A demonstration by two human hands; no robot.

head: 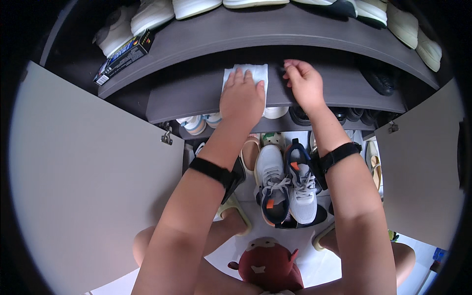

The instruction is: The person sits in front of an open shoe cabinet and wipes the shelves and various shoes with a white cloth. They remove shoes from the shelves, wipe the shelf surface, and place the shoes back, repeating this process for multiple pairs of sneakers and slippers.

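Observation:
My left hand (243,97) lies flat on a white wipe (262,72), pressing it against the middle shelf board (188,92) of a shoe cabinet. Its fingers are slightly spread, and part of the wipe hangs over the board's front edge beside the palm. To the right, my right hand (305,84) is over the same board with its fingers loosely curled. Nothing shows in it; whether it touches the board I cannot tell. Each forearm wears a black strap. A black shoe (379,79) sits at the right end of this board, partly in shadow.
Pale shoes (197,8) line the upper shelf (258,25), with a printed box (123,55) at its left. Cabinet doors (96,177) (416,166) stand open on both sides. Grey-white sneakers (273,173) rest below among other shoes. A red plush toy (267,265) is between my legs.

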